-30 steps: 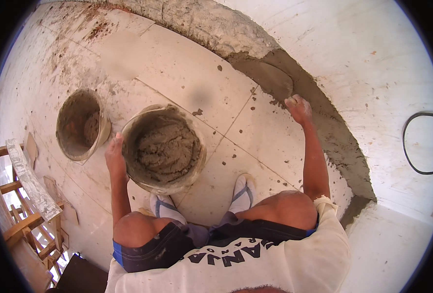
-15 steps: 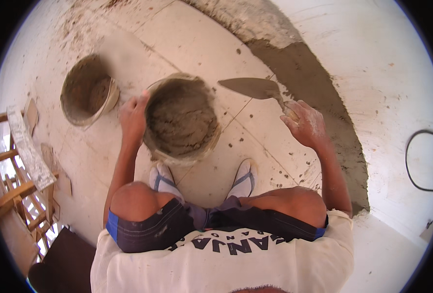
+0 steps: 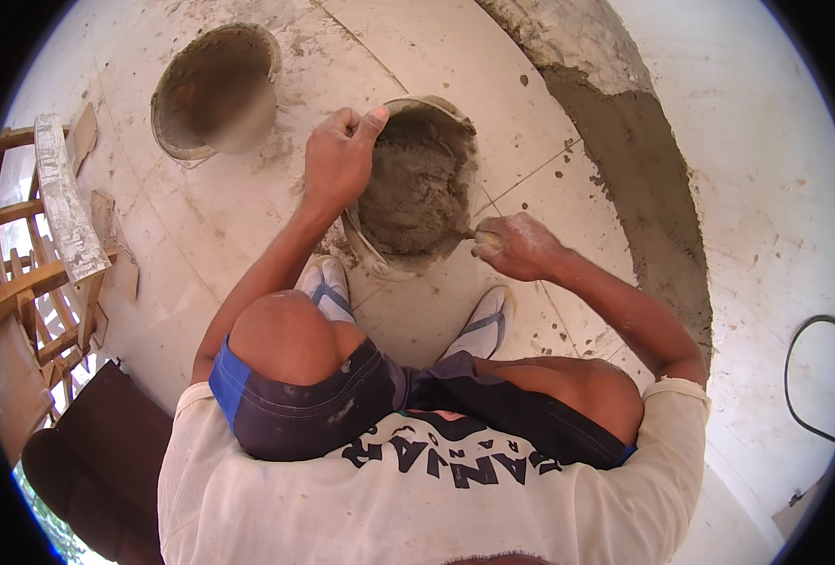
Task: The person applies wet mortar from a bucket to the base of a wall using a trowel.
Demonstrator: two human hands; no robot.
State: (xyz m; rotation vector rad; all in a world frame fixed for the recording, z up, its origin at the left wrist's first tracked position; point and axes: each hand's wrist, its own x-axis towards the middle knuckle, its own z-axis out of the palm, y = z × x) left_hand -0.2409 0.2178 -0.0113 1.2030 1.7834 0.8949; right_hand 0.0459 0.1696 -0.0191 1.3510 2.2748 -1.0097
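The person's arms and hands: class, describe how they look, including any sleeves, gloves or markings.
The left hand and right hand are ungloved, and pale, dusty smears mark the right one. The forearms are bare, with no watch visible. The off-white sleeves are short.

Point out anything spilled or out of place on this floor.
Small dark clumps, apparently dropped mortar, dot the pale tiles between the bucket that the left hand grips and the grey strip along the wall. They look stray, lying outside both.
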